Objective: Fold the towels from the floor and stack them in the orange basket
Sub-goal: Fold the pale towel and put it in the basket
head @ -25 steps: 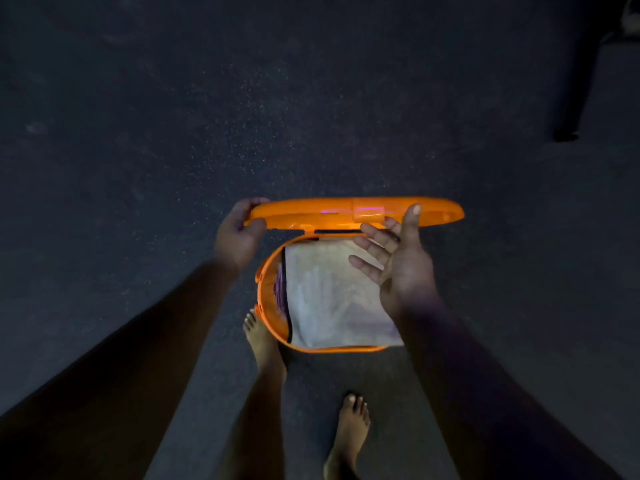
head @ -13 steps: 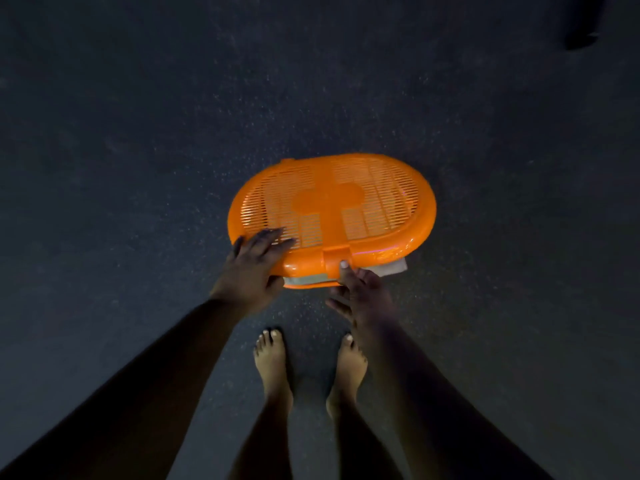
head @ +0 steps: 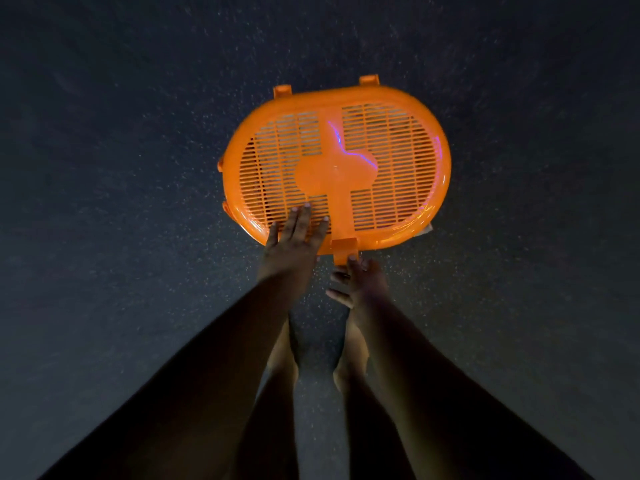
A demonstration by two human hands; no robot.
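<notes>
Pressing lid [head: 381, 161] now fully down, left hand [head: 291, 244] flat, right hand [head: 360, 282] fingertips touching latch [head: 344, 251], grip loose.

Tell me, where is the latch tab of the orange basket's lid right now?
In the head view the latch tab sits at the lid's near edge, just right of the left hand resting on the lid, with the right hand's fingertip touching it.

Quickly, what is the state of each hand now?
Left hand: open, fingers flat on the lid.
Right hand: a fingertip touches the latch; grip cannot be told.
</notes>
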